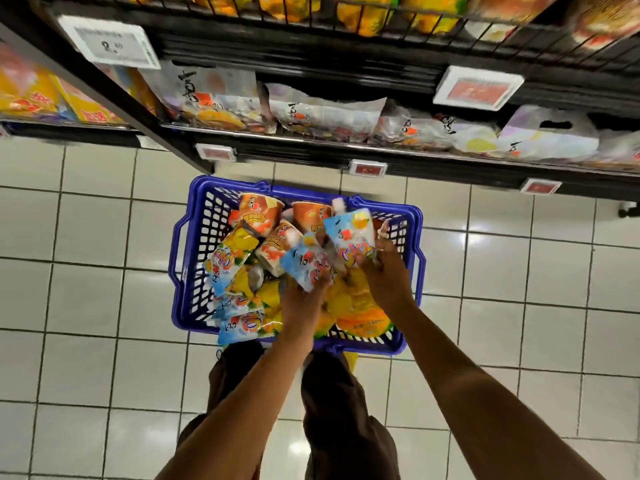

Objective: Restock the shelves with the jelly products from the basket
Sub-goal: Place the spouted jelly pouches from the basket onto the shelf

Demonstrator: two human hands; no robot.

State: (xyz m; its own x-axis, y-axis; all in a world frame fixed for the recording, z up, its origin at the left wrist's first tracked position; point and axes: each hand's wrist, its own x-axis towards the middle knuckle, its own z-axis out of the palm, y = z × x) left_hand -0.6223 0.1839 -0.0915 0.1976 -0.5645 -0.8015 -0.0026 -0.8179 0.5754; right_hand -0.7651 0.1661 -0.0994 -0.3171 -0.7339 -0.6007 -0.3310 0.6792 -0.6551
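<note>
A blue plastic basket (187, 271) sits on the tiled floor below the shelves, full of jelly products: orange cups (259, 213), light-blue spouted pouches (225, 265) and yellow-orange bags (360, 317). My left hand (301, 303) is inside the basket, gripping a light-blue jelly pouch (306, 265) by its lower edge. My right hand (386, 271) holds another light-blue spouted pouch (351, 237) upright above the basket's right side. The black shelf (346, 150) ahead carries pale jelly bags lying flat.
Price tags (367, 168) line the shelf edges; a larger one (110, 43) hangs at upper left. An upper wire shelf (346, 15) holds orange-yellow packs. A black upright (114, 95) divides a left bay with yellow boxes. My legs stand just behind the basket.
</note>
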